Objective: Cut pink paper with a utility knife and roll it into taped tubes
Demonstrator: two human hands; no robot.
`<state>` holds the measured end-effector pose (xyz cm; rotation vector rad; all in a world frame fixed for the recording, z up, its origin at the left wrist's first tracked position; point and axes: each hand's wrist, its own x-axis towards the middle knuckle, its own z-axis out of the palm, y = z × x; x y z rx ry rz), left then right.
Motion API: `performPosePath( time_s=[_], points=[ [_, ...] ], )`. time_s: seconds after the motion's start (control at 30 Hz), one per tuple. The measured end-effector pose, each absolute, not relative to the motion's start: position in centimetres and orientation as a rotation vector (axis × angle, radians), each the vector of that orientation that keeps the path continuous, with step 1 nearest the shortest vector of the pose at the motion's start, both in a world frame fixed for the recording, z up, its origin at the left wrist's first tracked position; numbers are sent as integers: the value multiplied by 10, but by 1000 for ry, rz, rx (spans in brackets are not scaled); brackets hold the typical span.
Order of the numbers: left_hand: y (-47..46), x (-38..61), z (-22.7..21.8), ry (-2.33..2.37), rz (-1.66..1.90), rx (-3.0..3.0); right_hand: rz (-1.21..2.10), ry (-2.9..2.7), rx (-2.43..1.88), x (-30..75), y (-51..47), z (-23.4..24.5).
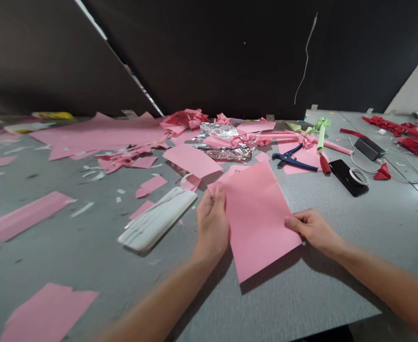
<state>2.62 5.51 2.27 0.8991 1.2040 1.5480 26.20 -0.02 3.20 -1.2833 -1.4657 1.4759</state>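
Note:
A rectangular sheet of pink paper [261, 218] is held tilted just above the grey table, casting a shadow beneath it. My left hand [214, 221] grips its left edge, thumb on top. At the right edge, my right hand [308, 228] pinches the sheet between thumb and fingers. Left of my left hand lies a white marbled case-like slab [159, 218]. Beyond the sheet are a curved pink paper piece [193, 160] and blue-handled pliers [294, 159].
Crumpled pink paper [185, 121] and silver foil [230, 152] lie along the dark back panel [230, 57]. A black phone [347, 176], a charger with cables [369, 148] and red paper pieces [404, 128] sit at right. Pink scraps [31, 216] spread across the left.

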Motion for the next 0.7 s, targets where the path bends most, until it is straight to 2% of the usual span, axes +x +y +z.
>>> performPosePath(
  time_s=[0.2, 0.37, 0.43, 0.57, 0.6, 0.7],
  points=[
    [61, 27, 21, 1150, 1627, 793, 1688, -1321, -1295, 261, -1, 26],
    [68, 24, 23, 1142, 1670, 793, 1710, -1386, -1298, 265, 5, 26],
    [70, 22, 23, 1150, 1692, 755, 1621, -1486, -1310, 270, 4, 36],
    [69, 25, 18, 1136, 1620, 665, 1154, -1592, -1167, 278, -31, 77],
    [68, 27, 17, 1130, 1583, 673, 1144, -1580, -1117, 277, -46, 86],
    [64, 33, 12, 1115, 1536, 725, 1439, -1553, -1136, 268, -93, 97]
  ],
)
